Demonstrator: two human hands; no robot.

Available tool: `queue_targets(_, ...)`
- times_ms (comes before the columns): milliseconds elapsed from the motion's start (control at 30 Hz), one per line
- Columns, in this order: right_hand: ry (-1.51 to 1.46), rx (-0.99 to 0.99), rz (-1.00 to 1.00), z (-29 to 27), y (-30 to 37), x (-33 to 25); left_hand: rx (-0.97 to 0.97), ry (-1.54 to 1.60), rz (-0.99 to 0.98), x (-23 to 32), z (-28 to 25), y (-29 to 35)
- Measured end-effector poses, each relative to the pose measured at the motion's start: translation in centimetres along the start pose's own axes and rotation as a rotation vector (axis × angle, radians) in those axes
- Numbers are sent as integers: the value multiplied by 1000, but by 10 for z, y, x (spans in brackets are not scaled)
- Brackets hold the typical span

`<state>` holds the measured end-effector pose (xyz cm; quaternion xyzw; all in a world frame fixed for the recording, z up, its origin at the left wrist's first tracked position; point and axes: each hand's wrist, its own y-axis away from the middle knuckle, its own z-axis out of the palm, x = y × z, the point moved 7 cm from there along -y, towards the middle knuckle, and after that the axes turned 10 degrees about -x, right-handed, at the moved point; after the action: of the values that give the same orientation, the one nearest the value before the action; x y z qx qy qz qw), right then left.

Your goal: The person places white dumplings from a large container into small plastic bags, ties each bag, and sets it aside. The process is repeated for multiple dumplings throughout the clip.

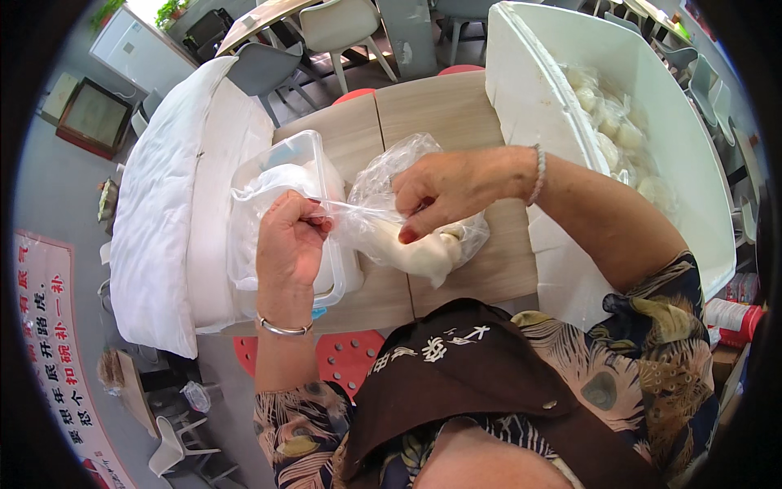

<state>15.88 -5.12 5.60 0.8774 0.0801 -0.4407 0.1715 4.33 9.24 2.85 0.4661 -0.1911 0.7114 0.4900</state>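
A clear plastic bag (419, 254) of smooth white pieces, which look like buns or dough, lies on the table before me. My left hand (291, 240) is closed in a pinch on the bag's stretched, twisted plastic, just over the near part of a clear plastic tub (332, 244). To its right, my right hand (456, 186) bends over the bag with its fingers curled on the gathered neck. Its thumb points down toward the white pieces. Thin white plastic (342, 205) runs taut between the two hands. Inside the tub lies white plastic (285, 178).
A tall white foam box (533, 90) on the right holds several bags of white buns (611, 122). At the left, a white quilt (159, 196) drapes beside the tub. The wooden table (440, 106) has red stools (350, 359) at its edges. Chairs (338, 28) stand beyond.
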Motion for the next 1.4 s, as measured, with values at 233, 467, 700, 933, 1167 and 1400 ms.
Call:
queue_targets(233,-338,207,11,-36,14,17,145,92,-76,-28,-28,-10)
queue_targets(467,-832,369,-242,-38,14,2,-148,128,151,-2,8,-9)
queue_targets(700,-625,218,-175,-18,6,-11,-532,47,29,1,50,5)
queue_targets(933,-520,243,-164,-11,-2,-7,-633,62,-52,-4,62,14)
queue_targets(1167,-575,232,-109,-9,-5,3,-338,-107,67,0,42,15)
queue_targets(1400,199,103,-63,-1,-2,2,-55,73,-28,-5,2,-5)
